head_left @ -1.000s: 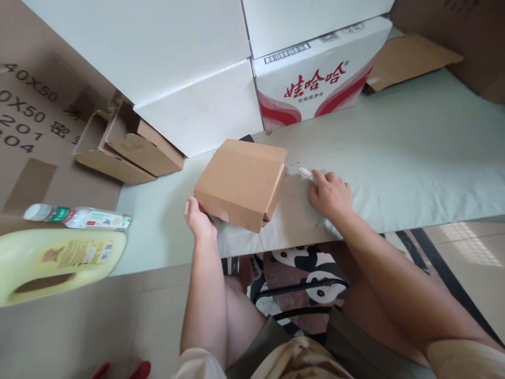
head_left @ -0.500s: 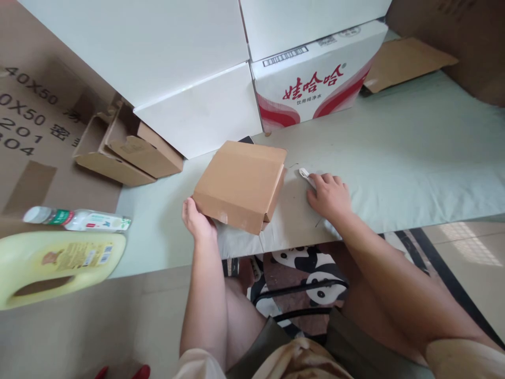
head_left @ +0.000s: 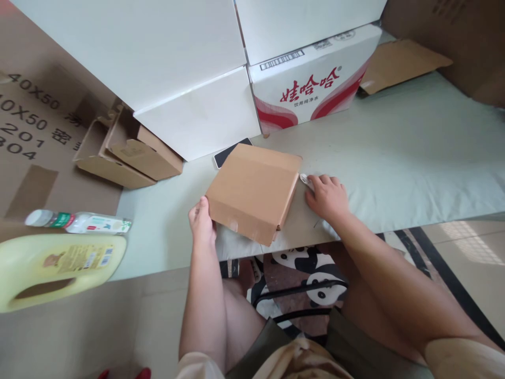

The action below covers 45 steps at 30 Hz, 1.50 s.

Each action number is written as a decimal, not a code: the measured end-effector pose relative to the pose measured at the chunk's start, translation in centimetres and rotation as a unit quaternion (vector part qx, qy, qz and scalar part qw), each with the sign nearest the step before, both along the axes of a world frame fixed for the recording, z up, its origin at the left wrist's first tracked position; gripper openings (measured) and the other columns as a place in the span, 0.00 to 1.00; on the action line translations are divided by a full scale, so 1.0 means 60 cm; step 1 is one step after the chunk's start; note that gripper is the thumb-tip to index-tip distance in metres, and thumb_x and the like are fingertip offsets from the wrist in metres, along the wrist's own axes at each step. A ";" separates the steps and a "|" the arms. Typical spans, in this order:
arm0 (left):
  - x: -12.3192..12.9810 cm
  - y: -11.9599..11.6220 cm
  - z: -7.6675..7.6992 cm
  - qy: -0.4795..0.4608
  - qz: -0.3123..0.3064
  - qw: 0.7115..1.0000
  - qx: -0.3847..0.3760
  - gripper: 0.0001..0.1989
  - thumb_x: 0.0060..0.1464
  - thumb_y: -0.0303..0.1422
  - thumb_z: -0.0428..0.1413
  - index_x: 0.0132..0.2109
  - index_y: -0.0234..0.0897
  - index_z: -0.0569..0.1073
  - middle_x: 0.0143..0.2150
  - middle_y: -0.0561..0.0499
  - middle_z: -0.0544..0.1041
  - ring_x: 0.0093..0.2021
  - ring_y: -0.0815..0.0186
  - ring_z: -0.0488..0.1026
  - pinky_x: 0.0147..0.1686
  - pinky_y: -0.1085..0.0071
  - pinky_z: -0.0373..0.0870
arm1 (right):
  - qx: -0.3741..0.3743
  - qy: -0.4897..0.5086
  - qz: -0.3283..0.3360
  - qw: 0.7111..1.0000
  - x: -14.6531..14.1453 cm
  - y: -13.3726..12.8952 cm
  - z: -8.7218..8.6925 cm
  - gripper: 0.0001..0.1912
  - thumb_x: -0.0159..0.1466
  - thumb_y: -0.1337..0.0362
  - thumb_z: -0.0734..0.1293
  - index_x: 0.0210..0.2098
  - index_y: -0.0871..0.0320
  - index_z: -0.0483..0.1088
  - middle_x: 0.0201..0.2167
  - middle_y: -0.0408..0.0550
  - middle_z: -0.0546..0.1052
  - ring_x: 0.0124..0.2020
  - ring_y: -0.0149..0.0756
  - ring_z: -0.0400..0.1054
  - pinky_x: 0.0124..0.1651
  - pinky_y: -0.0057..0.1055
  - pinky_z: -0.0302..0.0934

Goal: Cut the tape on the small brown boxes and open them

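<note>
1. Box [head_left: 252, 184] is near the table's [head_left: 414, 147] front edge, between the hands.
2. Left hand [head_left: 202, 223] grips its left corner, seemingly to steady it.
3. Right hand [head_left: 327, 197] pinches a white tool [head_left: 304, 179], tip toward the box.

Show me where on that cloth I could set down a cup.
The widest bare patch of cloth lies right of the right hand, running back to the cardboard piece. A smaller one lies between the left hand and the bottle. It's crowded around the middle, where the brown box, dark slab and small white item sit close.
</note>
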<state>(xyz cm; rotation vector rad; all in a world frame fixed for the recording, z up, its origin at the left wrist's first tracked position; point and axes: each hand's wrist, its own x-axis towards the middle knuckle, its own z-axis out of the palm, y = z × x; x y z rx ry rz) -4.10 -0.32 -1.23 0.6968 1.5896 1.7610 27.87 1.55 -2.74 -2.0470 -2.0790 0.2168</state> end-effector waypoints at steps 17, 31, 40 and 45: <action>-0.050 -0.004 -0.005 -0.012 -0.023 0.997 -0.069 0.28 0.33 0.55 0.72 0.24 0.36 0.73 0.20 0.52 0.75 0.20 0.67 0.71 0.21 0.70 0.65 | 0.024 0.023 0.002 0.999 0.010 0.014 -0.003 0.21 0.71 0.66 0.57 0.58 0.56 0.75 0.50 0.59 0.79 0.44 0.49 0.73 0.45 0.41 0.63; -0.030 -0.001 -0.001 -0.004 -0.019 0.997 -0.074 0.26 0.34 0.53 0.72 0.22 0.37 0.71 0.19 0.53 0.72 0.20 0.69 0.67 0.22 0.71 0.62 | 0.011 0.090 0.055 0.994 -0.004 0.003 0.009 0.23 0.71 0.66 0.59 0.63 0.55 0.70 0.60 0.56 0.75 0.48 0.46 0.74 0.35 0.35 0.60; -0.025 0.002 -0.001 -0.009 0.017 1.000 -0.021 0.20 0.36 0.43 0.68 0.20 0.38 0.66 0.20 0.58 0.68 0.22 0.72 0.64 0.25 0.73 0.60 | 0.011 0.051 0.146 0.988 0.008 0.015 -0.011 0.22 0.67 0.74 0.59 0.54 0.56 0.77 0.50 0.57 0.81 0.52 0.49 0.70 0.52 0.42 0.62; -0.026 0.000 -0.003 -0.011 -0.015 1.000 -0.015 0.20 0.38 0.43 0.67 0.21 0.38 0.64 0.21 0.58 0.66 0.24 0.72 0.63 0.27 0.73 0.60 | 0.008 0.039 0.103 0.994 0.013 0.013 -0.025 0.21 0.67 0.69 0.61 0.55 0.53 0.77 0.49 0.58 0.80 0.45 0.48 0.69 0.43 0.41 0.61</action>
